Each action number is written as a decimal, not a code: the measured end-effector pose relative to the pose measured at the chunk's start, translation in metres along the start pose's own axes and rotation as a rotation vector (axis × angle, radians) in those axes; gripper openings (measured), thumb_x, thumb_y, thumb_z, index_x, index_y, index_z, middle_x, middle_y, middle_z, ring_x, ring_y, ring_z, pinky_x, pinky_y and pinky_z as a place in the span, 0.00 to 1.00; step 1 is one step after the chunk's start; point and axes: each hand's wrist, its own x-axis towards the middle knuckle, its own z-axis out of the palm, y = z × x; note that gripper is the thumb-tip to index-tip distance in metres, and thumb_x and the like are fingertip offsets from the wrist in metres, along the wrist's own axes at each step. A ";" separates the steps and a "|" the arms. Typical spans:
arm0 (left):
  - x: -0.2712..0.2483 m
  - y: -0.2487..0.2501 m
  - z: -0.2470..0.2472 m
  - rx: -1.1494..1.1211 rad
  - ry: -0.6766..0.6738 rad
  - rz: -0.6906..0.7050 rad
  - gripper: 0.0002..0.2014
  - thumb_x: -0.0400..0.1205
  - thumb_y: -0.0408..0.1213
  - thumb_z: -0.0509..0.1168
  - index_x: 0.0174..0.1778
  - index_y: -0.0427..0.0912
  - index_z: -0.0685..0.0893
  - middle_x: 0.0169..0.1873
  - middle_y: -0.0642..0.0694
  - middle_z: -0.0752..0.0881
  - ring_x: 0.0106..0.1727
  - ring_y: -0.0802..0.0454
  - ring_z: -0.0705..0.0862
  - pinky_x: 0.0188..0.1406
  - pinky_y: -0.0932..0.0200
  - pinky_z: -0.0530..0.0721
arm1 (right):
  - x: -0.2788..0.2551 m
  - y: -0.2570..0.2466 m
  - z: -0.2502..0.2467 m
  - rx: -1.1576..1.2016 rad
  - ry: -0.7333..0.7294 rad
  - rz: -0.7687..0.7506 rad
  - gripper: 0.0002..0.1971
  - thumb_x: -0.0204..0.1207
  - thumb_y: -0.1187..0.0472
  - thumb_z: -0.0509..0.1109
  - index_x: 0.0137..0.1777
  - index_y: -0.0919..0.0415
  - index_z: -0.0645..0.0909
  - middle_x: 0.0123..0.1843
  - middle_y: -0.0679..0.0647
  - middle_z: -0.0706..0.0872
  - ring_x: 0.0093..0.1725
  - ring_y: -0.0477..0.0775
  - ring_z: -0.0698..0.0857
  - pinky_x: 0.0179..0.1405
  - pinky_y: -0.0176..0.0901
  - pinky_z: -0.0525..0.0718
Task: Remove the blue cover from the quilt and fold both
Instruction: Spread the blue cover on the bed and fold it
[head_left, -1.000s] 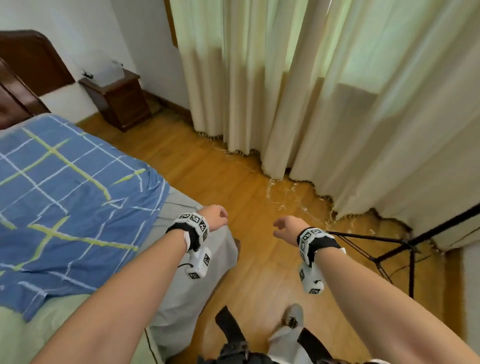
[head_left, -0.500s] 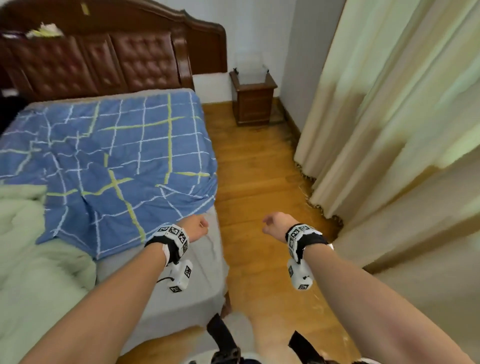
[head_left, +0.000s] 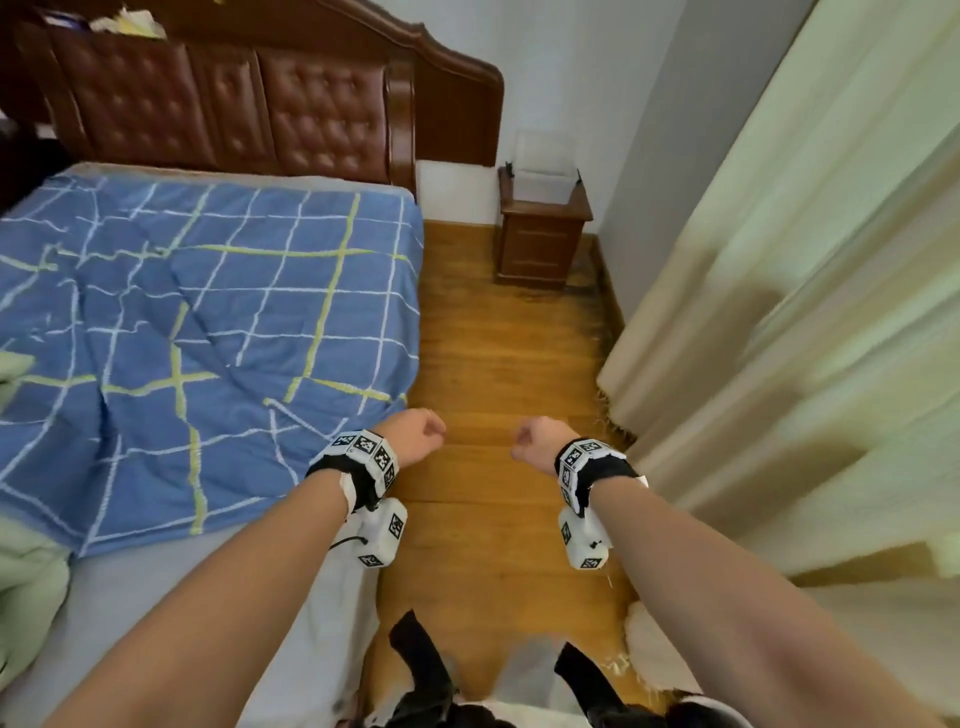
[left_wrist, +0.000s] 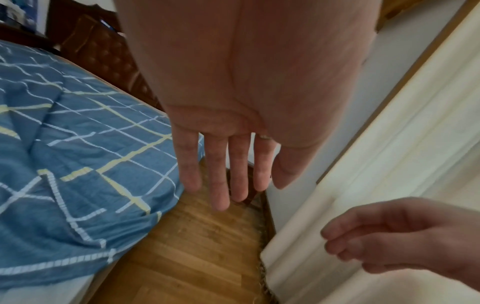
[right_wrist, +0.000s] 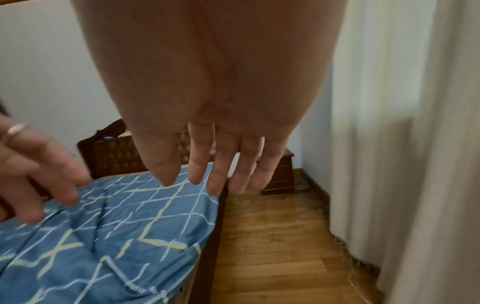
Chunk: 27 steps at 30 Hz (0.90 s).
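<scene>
Head view: my left hand (head_left: 413, 434) and right hand (head_left: 537, 439) hang over the wooden floor (head_left: 498, 364), fingers (left_wrist: 221, 174) straight, relaxed, holding nothing. Blue cover (head_left: 208, 322) lies spread on the bed (head_left: 156, 587), at 10 o'clock.

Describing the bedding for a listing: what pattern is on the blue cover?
White grid lines with some yellow ones on the blue fabric cover; head view.

Left arm: bare, reaching forward, a marker-covered band on the wrist.
Left hand (head_left: 413, 434): empty, fingers (left_wrist: 219, 176) hanging straight and slightly spread.
Right arm: bare, reaching forward alongside, banded likewise.
Right hand (head_left: 537, 441): empty, fingers (right_wrist: 221, 164) straight, relaxed.
</scene>
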 end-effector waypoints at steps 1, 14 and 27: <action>0.005 -0.002 -0.010 -0.008 0.028 -0.034 0.13 0.85 0.41 0.62 0.65 0.48 0.82 0.56 0.54 0.81 0.62 0.54 0.81 0.62 0.61 0.74 | 0.018 -0.010 -0.003 -0.014 -0.033 -0.047 0.20 0.80 0.51 0.69 0.70 0.52 0.79 0.65 0.51 0.85 0.61 0.54 0.84 0.62 0.46 0.83; -0.145 -0.144 -0.006 -0.290 0.381 -1.008 0.15 0.81 0.42 0.66 0.64 0.47 0.84 0.63 0.46 0.85 0.65 0.47 0.82 0.65 0.58 0.76 | 0.123 -0.235 0.057 -0.308 -0.429 -0.795 0.18 0.80 0.56 0.70 0.69 0.55 0.80 0.69 0.52 0.84 0.70 0.57 0.80 0.71 0.46 0.75; -0.261 -0.224 0.015 -0.454 0.598 -1.233 0.19 0.83 0.43 0.61 0.71 0.50 0.78 0.69 0.47 0.80 0.66 0.47 0.81 0.65 0.52 0.80 | 0.086 -0.378 0.187 -0.511 -0.504 -1.022 0.23 0.78 0.46 0.70 0.72 0.50 0.78 0.73 0.53 0.80 0.71 0.58 0.79 0.69 0.48 0.77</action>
